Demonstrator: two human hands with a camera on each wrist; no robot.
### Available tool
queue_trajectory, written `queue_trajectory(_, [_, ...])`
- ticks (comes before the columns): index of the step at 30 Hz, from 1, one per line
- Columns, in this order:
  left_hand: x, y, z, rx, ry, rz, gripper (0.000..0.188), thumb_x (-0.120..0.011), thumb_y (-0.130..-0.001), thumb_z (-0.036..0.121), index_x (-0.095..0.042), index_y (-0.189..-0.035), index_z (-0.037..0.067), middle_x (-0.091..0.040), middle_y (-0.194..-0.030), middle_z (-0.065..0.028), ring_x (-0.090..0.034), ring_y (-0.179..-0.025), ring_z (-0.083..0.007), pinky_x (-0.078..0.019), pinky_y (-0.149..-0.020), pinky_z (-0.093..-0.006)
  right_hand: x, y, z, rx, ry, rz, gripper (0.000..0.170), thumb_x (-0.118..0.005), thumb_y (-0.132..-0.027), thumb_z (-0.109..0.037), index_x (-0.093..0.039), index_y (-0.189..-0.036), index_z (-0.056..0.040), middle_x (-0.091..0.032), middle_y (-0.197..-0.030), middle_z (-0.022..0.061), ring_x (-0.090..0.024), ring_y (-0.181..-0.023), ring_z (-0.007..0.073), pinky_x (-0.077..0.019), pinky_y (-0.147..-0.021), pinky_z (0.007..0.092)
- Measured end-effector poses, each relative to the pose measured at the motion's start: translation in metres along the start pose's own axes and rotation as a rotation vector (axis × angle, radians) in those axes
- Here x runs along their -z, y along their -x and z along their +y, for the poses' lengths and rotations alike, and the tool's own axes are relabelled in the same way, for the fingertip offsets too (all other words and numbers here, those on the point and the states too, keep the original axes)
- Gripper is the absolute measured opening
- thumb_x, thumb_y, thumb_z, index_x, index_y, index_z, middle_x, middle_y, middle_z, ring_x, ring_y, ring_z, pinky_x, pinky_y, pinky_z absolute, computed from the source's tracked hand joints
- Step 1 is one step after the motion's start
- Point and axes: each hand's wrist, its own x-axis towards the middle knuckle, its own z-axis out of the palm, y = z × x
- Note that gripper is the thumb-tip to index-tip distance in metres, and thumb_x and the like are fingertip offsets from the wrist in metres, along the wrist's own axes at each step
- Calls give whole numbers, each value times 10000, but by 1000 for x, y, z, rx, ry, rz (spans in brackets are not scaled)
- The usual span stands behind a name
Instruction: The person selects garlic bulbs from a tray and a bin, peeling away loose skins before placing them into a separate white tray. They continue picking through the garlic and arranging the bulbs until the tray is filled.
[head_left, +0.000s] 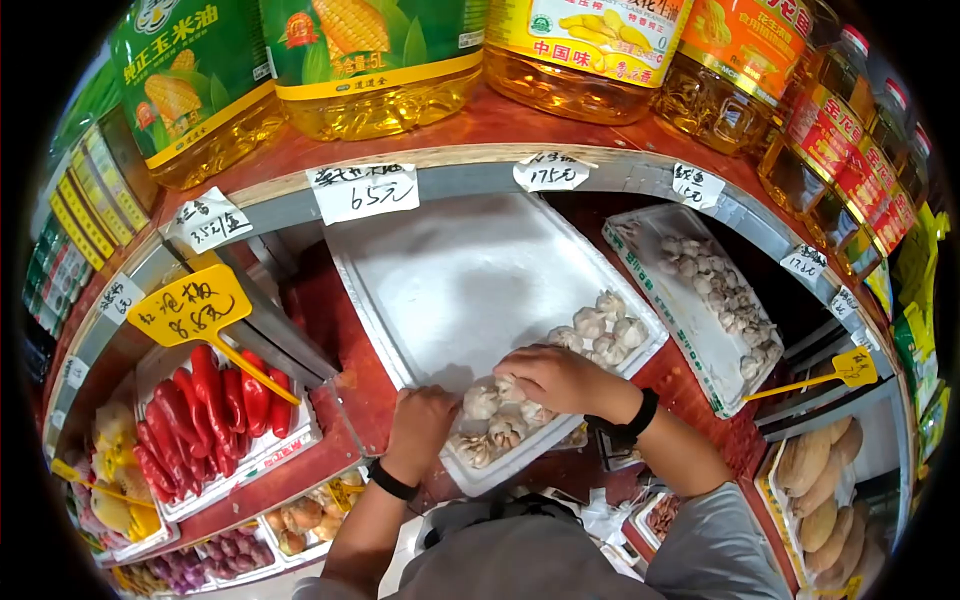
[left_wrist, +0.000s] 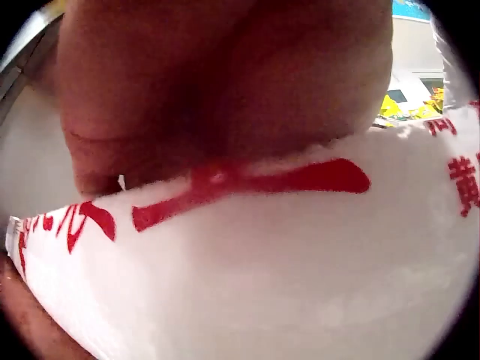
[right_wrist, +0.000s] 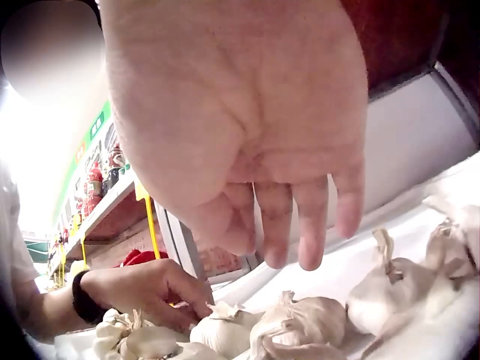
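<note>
A long white foam tray (head_left: 450, 270) slopes down toward me, with garlic bulbs (head_left: 505, 432) bunched at its near end and more garlic (head_left: 608, 330) along its right side. My left hand (head_left: 420, 422) grips the tray's near left rim; in the left wrist view that hand (left_wrist: 225, 82) covers the edge above red lettering. Over the near bulbs reaches my right hand (head_left: 568, 382), fingertips right at the garlic. From the right wrist view, the right hand's palm (right_wrist: 240, 112) is bare and its fingers hang loosely above the bulbs (right_wrist: 300, 322).
Another foam tray (head_left: 655, 290) of garlic lies to the right. Red peppers (head_left: 205, 415) fill a tray at left, beside a yellow price sign (head_left: 190, 305). Large oil bottles (head_left: 375, 65) line the wooden shelf (head_left: 420, 150) above, its edge carrying paper price tags. Brownish oblong produce (head_left: 820, 500) sits lower right.
</note>
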Motion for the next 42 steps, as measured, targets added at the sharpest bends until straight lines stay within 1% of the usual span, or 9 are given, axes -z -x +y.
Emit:
queue_trajectory(5, [12,0,-6,25,270,171,121,-684,-783,69,-720,-893,35,-670,-806,-145,-663,-771,-324,-529,-704,-402,1,8,3,-57,3,10,274,-599,-876,-86,-647,-1140,-32,-669,-1061,159,-641,-966,357,-507,-856,431])
queue_trajectory(15, [26,0,2,221,450,88,139,-683,-849,37,-686,-985,9,-704,-926,-179,-695,-761,-326,-541,-652,-362,-27,-6,-9,15,148,26,327,-749,-806,-203,-643,-1084,-67,-660,-1005,120,-649,-935,336,-519,-845,435])
queue_trajectory(18, [16,-12,2,46,543,174,157,-668,-855,52,-659,-1010,33,-689,-885,-192,-671,-810,-389,-537,-713,-416,-30,-6,-20,-27,137,-14,310,-762,-780,-192,-634,-1035,-70,-651,-964,106,-651,-921,325,-525,-807,429])
queue_trajectory(20, [12,-22,-3,-128,576,81,198,-675,-858,35,-654,-1056,33,-705,-884,-167,-704,-772,-309,-541,-679,-362,-39,-5,-16,11,139,1,294,-760,-771,-181,-632,-1010,-67,-644,-944,101,-652,-910,315,-527,-788,423])
queue_trajectory(23, [8,-27,-7,-88,499,-74,188,-668,-862,43,-650,-1049,45,-710,-922,-147,-702,-793,-311,-542,-693,-359,-43,-7,-13,78,216,22,251,-748,-763,-164,-628,-958,-62,-630,-906,95,-652,-887,298,-530,-759,411])
queue_trajectory(28, [13,-25,-3,-44,504,-74,167,-671,-870,81,-658,-1036,76,-716,-956,-123,-696,-826,-317,-540,-703,-372,-50,-5,-6,165,340,41,160,-709,-791,-156,-629,-891,-60,-610,-862,90,-649,-850,280,-532,-742,400])
queue_trajectory(36, [-1,-20,-3,-7,407,-2,140,-682,-876,122,-672,-1014,112,-720,-1007,-83,-681,-897,-322,-540,-745,-395,-33,6,-12,-80,162,77,48,-636,-839,-98,-625,-831,-52,-648,-858,103,-647,-818,298,-529,-744,390])
queue_trajectory(38, [-3,-20,-3,-90,484,99,157,-693,-844,69,-687,-997,106,-683,-884,-122,-670,-802,-324,-538,-695,-381,-21,7,-15,-62,110,114,54,-643,-845,-100,-631,-846,-47,-640,-846,102,-639,-810,307,-523,-734,384])
queue_trajectory(42, [0,-18,-5,-32,763,144,183,-703,-827,-22,-710,-996,48,-673,-875,-112,-668,-771,-251,-526,-673,-316,-3,21,-27,-152,-70,195,68,-683,-847,-83,-664,-886,-31,-654,-846,86,-642,-821,278,-511,-730,356])
